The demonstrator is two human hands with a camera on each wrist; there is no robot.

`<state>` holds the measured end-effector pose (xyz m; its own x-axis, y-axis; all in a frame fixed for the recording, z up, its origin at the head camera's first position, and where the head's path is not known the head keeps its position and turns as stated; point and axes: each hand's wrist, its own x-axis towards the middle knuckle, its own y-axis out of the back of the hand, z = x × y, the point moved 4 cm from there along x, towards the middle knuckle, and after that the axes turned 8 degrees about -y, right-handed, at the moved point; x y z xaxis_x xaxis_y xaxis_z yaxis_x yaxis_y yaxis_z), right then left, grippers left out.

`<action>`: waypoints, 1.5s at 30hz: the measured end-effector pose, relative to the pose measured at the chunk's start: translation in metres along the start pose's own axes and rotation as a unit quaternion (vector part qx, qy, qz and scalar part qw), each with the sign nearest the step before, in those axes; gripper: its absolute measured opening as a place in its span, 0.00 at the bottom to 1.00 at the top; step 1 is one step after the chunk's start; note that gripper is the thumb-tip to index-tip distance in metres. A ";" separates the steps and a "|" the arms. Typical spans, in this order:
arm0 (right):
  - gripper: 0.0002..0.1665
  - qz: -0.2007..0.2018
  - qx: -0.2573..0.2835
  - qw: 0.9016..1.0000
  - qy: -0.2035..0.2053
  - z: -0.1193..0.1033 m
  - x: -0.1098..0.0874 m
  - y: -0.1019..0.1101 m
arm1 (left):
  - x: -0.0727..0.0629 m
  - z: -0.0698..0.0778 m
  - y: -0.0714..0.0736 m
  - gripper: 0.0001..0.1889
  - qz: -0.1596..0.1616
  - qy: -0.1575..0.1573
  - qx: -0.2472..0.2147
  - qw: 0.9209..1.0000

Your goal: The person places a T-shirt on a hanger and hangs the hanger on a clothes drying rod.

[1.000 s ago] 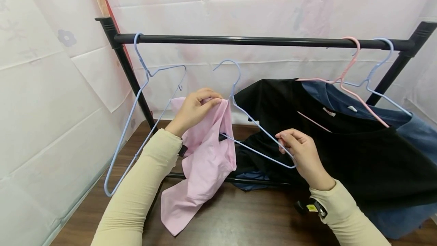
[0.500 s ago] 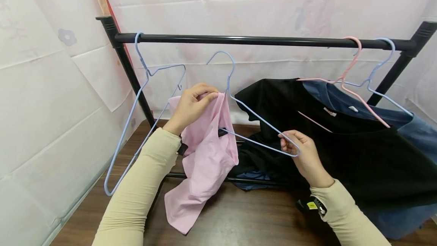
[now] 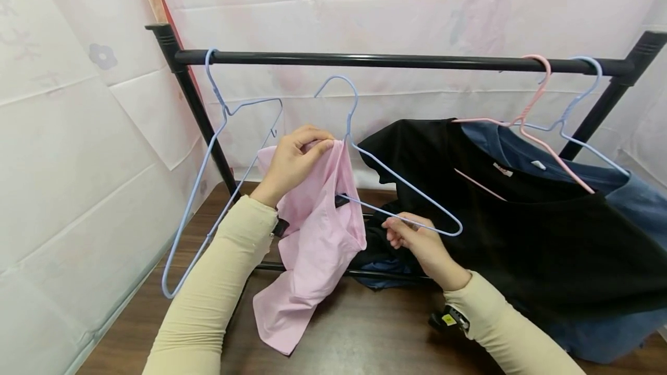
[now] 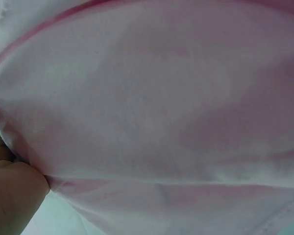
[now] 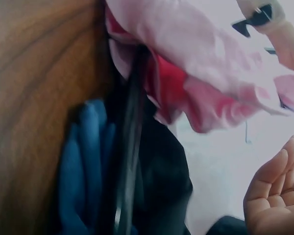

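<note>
My left hand [image 3: 298,158] pinches the upper edge of a pink shirt [image 3: 318,253], right beside the neck of a light blue wire hanger [image 3: 401,178]. The hanger's left part is inside the shirt, hidden by the cloth, and its lower bar comes out past a dark label. Its right shoulder and corner show bare, with the hook pointing up below the rail. My right hand [image 3: 419,242] is at that lower bar, fingers loosely bent, the bar overlapping it in the head view. In the left wrist view, pink cloth [image 4: 152,107] fills most of the picture.
A bare blue hanger [image 3: 190,195] hangs at the left of the black rail [image 3: 375,59]. At the right, a black shirt [image 3: 563,247] on a pink hanger [image 3: 534,97] overlaps a blue shirt [image 3: 646,207]. A brown wooden surface [image 3: 380,323] lies below, with a lower black bar crossing it.
The hanger and pink shirt have risen slightly, the hanger shifting left at its hook. My right hand has left the hanger's right corner and moved left and down to the lower bar.
</note>
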<state>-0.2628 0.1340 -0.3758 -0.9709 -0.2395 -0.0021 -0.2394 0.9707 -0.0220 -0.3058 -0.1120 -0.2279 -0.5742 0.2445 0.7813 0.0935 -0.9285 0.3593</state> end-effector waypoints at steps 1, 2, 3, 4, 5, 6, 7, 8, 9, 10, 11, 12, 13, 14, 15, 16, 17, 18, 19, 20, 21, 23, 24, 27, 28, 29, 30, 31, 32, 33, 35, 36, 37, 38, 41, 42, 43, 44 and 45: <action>0.10 0.003 -0.011 1.000 -0.007 0.002 0.000 -0.004 | 0.000 0.000 0.000 0.07 0.000 0.000 0.000 1.000; 0.11 0.007 -0.023 1.000 -0.013 0.003 0.001 -0.007 | 0.000 0.000 -0.001 0.07 0.000 0.000 0.000 1.000; 0.12 0.007 -0.035 0.999 -0.016 0.005 0.001 -0.011 | 0.000 0.000 -0.001 0.07 0.001 0.000 -0.001 1.000; 0.13 0.008 -0.049 0.999 -0.017 0.006 0.002 -0.014 | -0.001 0.000 -0.001 0.07 0.001 0.000 -0.002 1.000; 0.13 0.009 -0.064 0.998 -0.016 0.007 0.002 -0.017 | -0.001 0.001 -0.001 0.07 0.002 0.000 -0.003 1.000; 0.15 0.011 -0.080 0.997 -0.015 0.008 0.003 -0.020 | -0.002 0.001 -0.001 0.07 0.002 -0.001 -0.005 1.000; 0.16 0.011 -0.095 0.995 -0.011 0.009 0.004 -0.023 | -0.002 0.001 -0.001 0.07 0.002 -0.001 -0.006 1.000; 0.17 0.011 -0.108 0.994 -0.005 0.009 0.004 -0.025 | -0.002 0.001 -0.001 0.07 0.002 -0.003 -0.007 1.000; 0.17 0.010 -0.118 0.993 0.000 0.010 0.005 -0.027 | -0.003 0.001 -0.001 0.07 0.002 -0.005 -0.008 1.000; 0.17 0.011 -0.127 0.992 0.004 0.010 0.005 -0.029 | -0.003 0.001 -0.001 0.07 0.002 -0.006 -0.008 1.000; 0.17 0.011 -0.135 0.991 0.006 0.011 0.005 -0.030 | -0.003 0.001 -0.001 0.07 0.002 -0.009 -0.007 1.000; 0.17 0.008 -0.139 0.990 0.008 0.011 0.006 -0.032 | -0.004 0.002 -0.001 0.07 0.001 -0.012 -0.007 1.000; 0.16 0.007 -0.142 0.990 0.010 0.011 0.005 -0.033 | -0.004 0.002 -0.002 0.07 0.001 -0.013 -0.006 1.000; 0.15 0.005 -0.145 0.989 0.011 0.012 0.005 -0.034 | -0.004 0.002 -0.002 0.07 0.001 -0.015 -0.004 1.000; 0.14 0.001 -0.144 0.990 0.011 0.012 0.005 -0.035 | -0.004 0.002 -0.002 0.07 0.001 -0.016 -0.003 1.000; 0.14 -0.005 -0.145 0.989 0.013 0.012 0.004 -0.036 | -0.004 0.002 -0.002 0.07 0.002 -0.016 -0.003 1.000; 0.13 -0.009 -0.147 0.989 0.012 0.012 0.004 -0.036 | -0.004 0.002 -0.002 0.07 0.002 -0.016 -0.003 1.000; 0.12 -0.012 -0.150 0.989 0.012 0.013 0.004 -0.037 | -0.004 0.001 -0.002 0.07 0.003 -0.016 -0.003 1.000; 0.11 -0.016 -0.154 0.988 0.011 0.013 0.003 -0.038 | -0.004 0.001 -0.002 0.07 0.003 -0.016 -0.003 1.000; 0.11 -0.020 -0.160 0.987 0.010 0.014 0.003 -0.038 | -0.004 0.001 -0.002 0.07 0.003 -0.017 -0.004 1.000; 0.11 -0.024 -0.166 0.986 0.007 0.015 0.003 -0.039 | -0.004 0.000 -0.002 0.07 0.004 -0.017 -0.005 1.000; 0.11 -0.034 -0.182 0.983 0.003 0.018 0.002 -0.040 | -0.005 0.000 -0.001 0.07 0.004 -0.018 -0.005 1.000; 0.11 -0.040 -0.188 0.981 0.002 0.019 0.002 -0.041 | -0.005 0.000 -0.001 0.07 0.003 -0.018 -0.005 1.000; 0.13 -0.058 -0.196 0.979 -0.002 0.023 0.000 -0.043 | -0.006 -0.001 -0.001 0.07 0.003 -0.014 -0.006 1.000; 0.14 -0.063 -0.195 0.979 -0.003 0.024 0.000 -0.043 | -0.007 -0.001 -0.001 0.07 0.002 -0.013 -0.005 1.000; 0.15 -0.066 -0.192 0.979 -0.005 0.024 -0.001 -0.043 | -0.007 -0.001 -0.002 0.07 0.002 -0.011 -0.004 1.000; 0.16 -0.070 -0.188 0.980 -0.007 0.025 -0.001 -0.043 | -0.007 -0.001 -0.002 0.07 0.001 -0.011 -0.003 1.000; 0.16 -0.072 -0.185 0.980 -0.008 0.025 -0.001 -0.044 | -0.008 -0.001 -0.002 0.07 0.000 -0.012 -0.002 1.000; 0.17 -0.075 -0.181 0.981 -0.010 0.026 -0.001 -0.044 | -0.008 -0.001 -0.002 0.07 0.000 -0.012 -0.002 1.000; 0.17 -0.076 -0.177 0.981 -0.011 0.026 -0.001 -0.044 | -0.008 -0.001 -0.002 0.07 0.000 -0.013 -0.002 1.000; 0.17 -0.077 -0.171 0.982 -0.013 0.026 -0.001 -0.045 | -0.009 -0.001 -0.002 0.07 0.000 -0.015 -0.001 1.000; 0.18 -0.076 -0.168 0.983 -0.014 0.025 -0.001 -0.045 | -0.009 -0.001 -0.001 0.07 0.000 -0.016 -0.001 1.000; 0.18 -0.075 -0.166 0.983 -0.014 0.025 -0.002 -0.045 | -0.009 -0.001 -0.001 0.07 0.000 -0.016 0.000 1.000; 0.18 -0.074 -0.163 0.984 -0.015 0.025 -0.002 -0.044 | -0.009 -0.002 -0.001 0.07 0.000 -0.017 -0.001 1.000; 0.19 -0.070 -0.154 0.985 -0.016 0.024 -0.003 -0.043 | -0.009 -0.002 -0.001 0.07 0.002 -0.017 -0.001 1.000; 0.19 -0.068 -0.151 0.986 -0.017 0.023 -0.003 -0.042 | -0.010 -0.002 -0.001 0.07 0.004 -0.015 -0.001 1.000; 0.19 -0.065 -0.147 0.987 -0.017 0.023 -0.003 -0.041 | -0.010 -0.003 -0.001 0.07 0.005 -0.012 -0.001 1.000; 0.19 -0.063 -0.143 0.988 -0.017 0.022 -0.003 -0.040 | -0.010 -0.003 0.000 0.07 0.006 -0.010 -0.002 1.000; 0.19 -0.059 -0.138 0.988 -0.017 0.021 -0.003 -0.039 | -0.010 -0.004 0.000 0.07 0.007 -0.005 -0.002 1.000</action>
<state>-0.2504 0.0966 -0.3957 -0.9363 -0.3476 -0.0496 -0.3486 0.9032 0.2503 -0.3029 -0.1160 -0.2379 -0.5640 0.2345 0.7918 0.0984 -0.9329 0.3464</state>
